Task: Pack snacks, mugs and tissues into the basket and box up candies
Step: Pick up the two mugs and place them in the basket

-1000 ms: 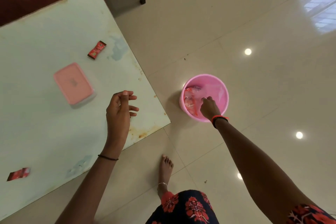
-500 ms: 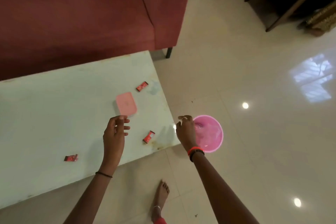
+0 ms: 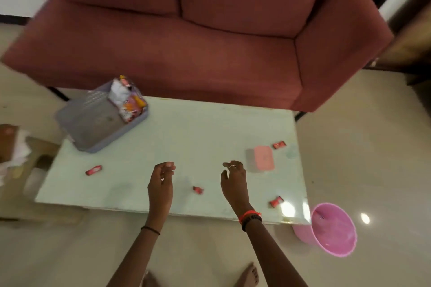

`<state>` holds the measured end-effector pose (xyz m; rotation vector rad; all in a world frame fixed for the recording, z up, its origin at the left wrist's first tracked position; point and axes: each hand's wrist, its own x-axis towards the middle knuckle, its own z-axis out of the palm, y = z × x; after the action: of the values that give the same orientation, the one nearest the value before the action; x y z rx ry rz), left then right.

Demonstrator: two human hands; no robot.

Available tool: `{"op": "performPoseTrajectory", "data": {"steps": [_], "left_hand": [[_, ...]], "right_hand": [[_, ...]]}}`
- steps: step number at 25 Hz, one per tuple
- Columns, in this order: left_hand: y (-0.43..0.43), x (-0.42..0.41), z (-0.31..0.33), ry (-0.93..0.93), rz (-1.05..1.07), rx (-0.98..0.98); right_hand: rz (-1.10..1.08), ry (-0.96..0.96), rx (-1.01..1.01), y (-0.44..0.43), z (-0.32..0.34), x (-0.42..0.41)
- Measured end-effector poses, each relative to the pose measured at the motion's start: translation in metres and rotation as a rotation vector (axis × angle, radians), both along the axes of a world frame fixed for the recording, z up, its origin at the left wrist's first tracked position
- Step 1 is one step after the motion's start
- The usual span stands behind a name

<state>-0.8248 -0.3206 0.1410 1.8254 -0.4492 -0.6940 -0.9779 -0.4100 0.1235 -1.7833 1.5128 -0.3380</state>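
Both hands hover over the pale green table (image 3: 198,137), fingers apart and holding nothing: my left hand (image 3: 161,182) and my right hand (image 3: 233,182). Between them lies a small red candy (image 3: 198,190). Other red candies lie at the left (image 3: 93,170), near the front right corner (image 3: 276,201) and behind the box (image 3: 279,144). A small box with a pink lid (image 3: 262,158) stands just right of my right hand. A grey basket (image 3: 93,123) at the table's back left holds snack packets and something white (image 3: 127,98) at its far end.
A pink bucket (image 3: 335,230) stands on the tiled floor off the table's front right corner. A dark red sofa (image 3: 210,42) runs behind the table. A low stool with cloths (image 3: 14,147) sits at the left. My bare feet show at the bottom.
My right hand came out of the pink bucket and swung left over the table. The view rose and shifted left, bringing the basket and whole sofa into sight. My left hand stayed over the table.
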Motion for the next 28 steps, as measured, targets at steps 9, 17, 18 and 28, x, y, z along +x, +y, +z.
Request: {"op": "performPoseTrajectory", "data": {"steps": [9, 17, 18, 28], "left_hand": [[0.142, 0.203, 0.020, -0.027, 0.247, 0.016], [0.224, 0.301, 0.027, 0.042, 0.489, 0.000], [0.231, 0.313, 0.026, 0.041, 0.517, -0.004], [0.263, 0.448, -0.010, -0.028, 0.634, 0.184]], "right_hand": [[0.210, -0.049, -0.006, 0.093, 0.034, 0.230], [0.461, -0.082, 0.011, 0.158, 0.042, 0.373], [0.500, -0.075, 0.017, 0.164, 0.041, 0.392], [0.793, 0.008, 0.116, 0.196, 0.010, 0.557]]}}
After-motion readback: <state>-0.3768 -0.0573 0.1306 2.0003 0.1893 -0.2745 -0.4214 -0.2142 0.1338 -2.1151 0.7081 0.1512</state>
